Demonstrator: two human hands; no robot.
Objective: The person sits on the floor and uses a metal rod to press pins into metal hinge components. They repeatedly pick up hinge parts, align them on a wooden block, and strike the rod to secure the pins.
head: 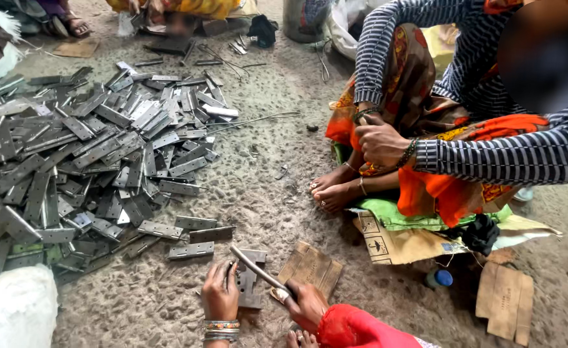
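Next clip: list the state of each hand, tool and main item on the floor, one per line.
left hand: pressing down on a hinge
hinge: flat on the floor, under the fingers
right hand: gripping a metal rod
metal rod: tilted above the hinge
hinge pile: loose, spread out

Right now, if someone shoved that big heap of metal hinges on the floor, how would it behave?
The hinges look like flat steel plates, so each is probably stiff and heavy for its size. Loosely piled at all angles, they would likely slide and clatter apart rather than move together. Flat shapes shouldn't roll, though a jointed pair like the one under the left hand may flop open.
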